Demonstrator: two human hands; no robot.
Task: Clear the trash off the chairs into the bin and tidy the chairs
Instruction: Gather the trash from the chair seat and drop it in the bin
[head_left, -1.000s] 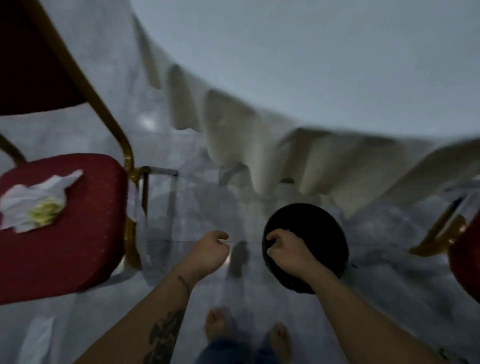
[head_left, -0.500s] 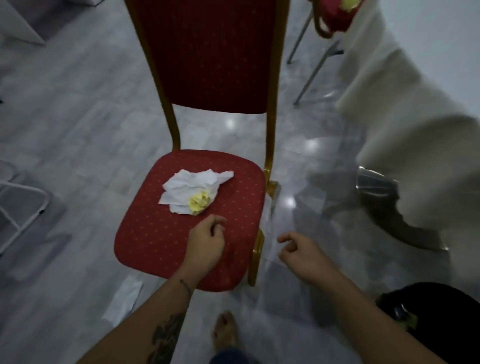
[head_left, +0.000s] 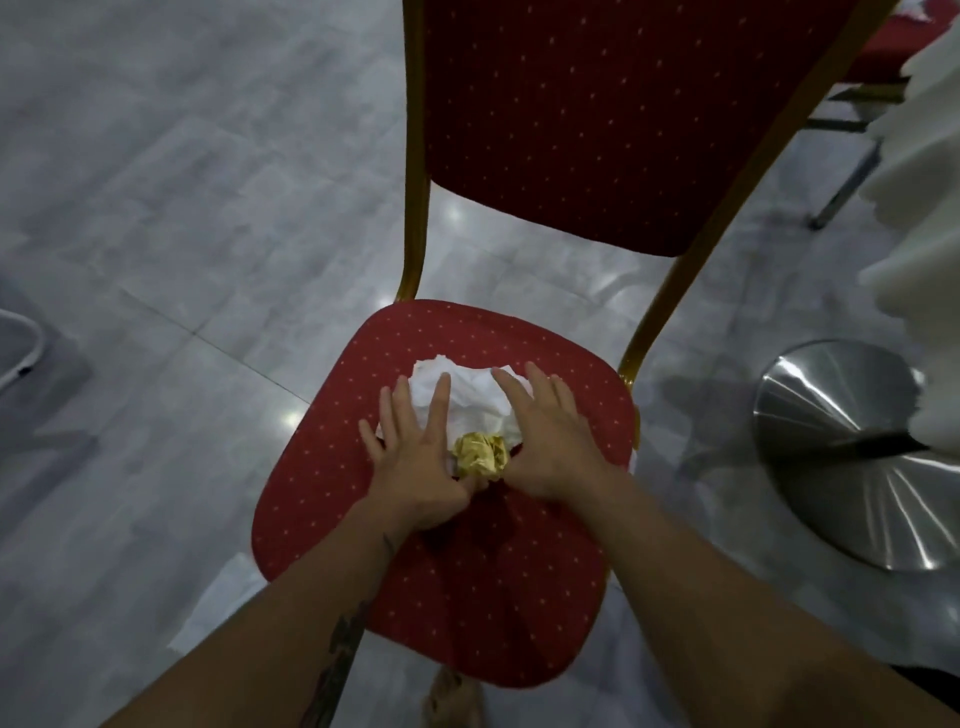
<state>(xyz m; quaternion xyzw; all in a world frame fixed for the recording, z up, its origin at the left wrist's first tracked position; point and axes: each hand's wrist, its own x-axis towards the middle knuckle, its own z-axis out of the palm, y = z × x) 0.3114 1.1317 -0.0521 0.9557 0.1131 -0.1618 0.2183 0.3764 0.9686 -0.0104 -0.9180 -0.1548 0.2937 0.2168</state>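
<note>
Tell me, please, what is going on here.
A person is clearing trash off a red chair. The left hand and right hand lie on a crumpled white napkin on the seat, fingers spread, with a yellow wad between them. Nothing is lifted yet.

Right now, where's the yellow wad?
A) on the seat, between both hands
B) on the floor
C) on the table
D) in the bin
A: the yellow wad sits on the tissue on the seat, between the left hand and the right hand.
</note>
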